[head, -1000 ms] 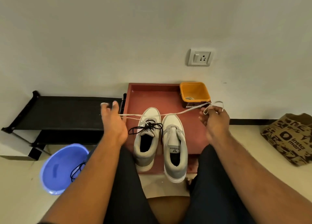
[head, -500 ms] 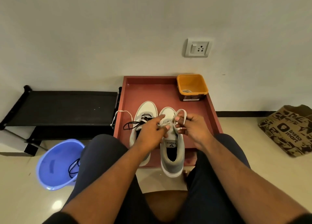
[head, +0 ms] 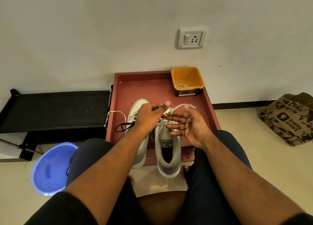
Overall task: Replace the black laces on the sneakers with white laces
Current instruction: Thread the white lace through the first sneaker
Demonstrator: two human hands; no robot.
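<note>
Two grey-and-white sneakers are seen standing side by side, toes toward the wall, on a red tray (head: pixel 209 106) that lies on the floor. The right sneaker (head: pixel 167 150) is being threaded with a white lace (head: pixel 177 108), which is raised above its front in a loop and crossed just in front of the fingers. The left hand (head: pixel 149 116) is closed in a pinch, with the lace seemingly gripped between thumb and forefinger, though the exact contact is hidden by the knuckles. The right hand (head: pixel 188 124) is held mostly open, palm turned inward and fingers spread, with the lace draped over the raised forefinger; no firm grip can be made out. One free end of the lace is trailed leftward over the tray's edge. The left sneaker (head: pixel 138 106) is partly covered by the left forearm, and a black lace (head: pixel 122 125) is seen hanging loose from its left side onto the tray. An orange tub (head: pixel 187 79) is placed in the tray's far right corner, with something pale coiled inside. A blue basin (head: pixel 50 167) is set on the floor to the left, beside a low black rack (head: pixel 55 109).
</note>
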